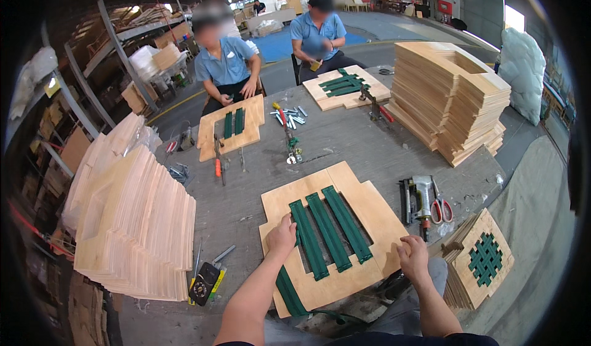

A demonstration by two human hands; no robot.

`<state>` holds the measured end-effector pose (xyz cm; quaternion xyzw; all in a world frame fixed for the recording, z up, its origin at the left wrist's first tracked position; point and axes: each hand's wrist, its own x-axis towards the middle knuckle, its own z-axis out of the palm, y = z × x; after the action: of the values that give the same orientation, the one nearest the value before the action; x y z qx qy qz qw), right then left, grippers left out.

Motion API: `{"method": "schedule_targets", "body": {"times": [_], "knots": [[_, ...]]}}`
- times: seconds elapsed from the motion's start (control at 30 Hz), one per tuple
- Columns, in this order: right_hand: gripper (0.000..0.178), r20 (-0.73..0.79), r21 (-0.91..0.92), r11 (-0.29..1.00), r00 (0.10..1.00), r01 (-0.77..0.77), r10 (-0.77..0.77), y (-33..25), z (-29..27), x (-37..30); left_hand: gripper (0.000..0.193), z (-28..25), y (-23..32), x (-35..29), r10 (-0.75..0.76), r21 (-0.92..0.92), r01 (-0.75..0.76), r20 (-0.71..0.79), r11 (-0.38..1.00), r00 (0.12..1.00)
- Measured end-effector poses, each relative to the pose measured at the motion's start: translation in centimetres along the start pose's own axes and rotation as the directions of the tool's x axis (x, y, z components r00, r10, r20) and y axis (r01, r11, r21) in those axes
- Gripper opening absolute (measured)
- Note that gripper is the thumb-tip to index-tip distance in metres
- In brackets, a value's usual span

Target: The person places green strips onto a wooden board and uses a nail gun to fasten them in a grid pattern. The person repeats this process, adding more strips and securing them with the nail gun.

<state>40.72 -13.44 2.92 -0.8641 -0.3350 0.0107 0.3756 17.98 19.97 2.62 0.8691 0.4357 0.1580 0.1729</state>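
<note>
A plywood board (pixel 385 235) with stepped edges lies in front of me on the workbench. Three green webbing straps (pixel 328 232) run side by side across its opening. My left hand (pixel 282 236) is closed at the opening's left edge, pinching another green strap (pixel 288 292). That strap passes beneath my left forearm and trails over the board's near edge. At the board's right edge, my right hand (pixel 414 258) has its fingers curled against the wood; the fingertips are partly hidden.
Tall stacks of cut boards stand left (pixel 138 223) and right (pixel 452 100). A staple gun (pixel 423 201) and scissors (pixel 441 209) lie right, a black tape measure (pixel 205 284) left. Woven boards (pixel 486 260) are stacked at lower right. Two people sit opposite with strapped boards (pixel 231 127).
</note>
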Motion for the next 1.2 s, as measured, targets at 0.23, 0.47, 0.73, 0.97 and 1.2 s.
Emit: {"method": "schedule_targets", "body": {"times": [0.23, 0.47, 0.73, 0.97, 1.2], "knots": [[0.046, 0.166, -0.178, 0.980, 0.980, -0.084, 0.114, 2.9, -2.9, -2.4, 0.031, 1.6, 8.4, -17.0, 0.164, -0.681, 0.378, 0.590, 0.628, 0.791], [0.047, 0.185, -0.244, 0.969, 0.978, -0.046, 0.093, 1.1, -3.3, -2.7, 0.046, 4.5, 6.5, -27.1, 0.041, -0.489, 0.869, 0.869, -0.074, 0.493], [0.051, 0.278, 0.014, 1.000, 0.960, -0.025, 0.020, 2.0, -3.3, -6.6, 0.044, 4.4, 4.8, -25.0, 0.050, -0.543, 0.681, 0.763, -0.492, 0.645], [0.046, 0.595, 0.673, 0.399, 0.776, -0.623, 0.208, 2.6, -6.2, -1.7, 0.038, -5.4, 6.9, -22.5, -0.357, -0.764, 0.526, 0.642, -0.374, 0.678], [0.079, 0.764, 0.614, -0.229, 0.642, -0.755, -0.069, 2.9, -0.2, 2.2, 0.032, -11.2, 12.4, -26.1, -0.484, -0.826, 0.564, 0.490, 0.009, 0.725]]}}
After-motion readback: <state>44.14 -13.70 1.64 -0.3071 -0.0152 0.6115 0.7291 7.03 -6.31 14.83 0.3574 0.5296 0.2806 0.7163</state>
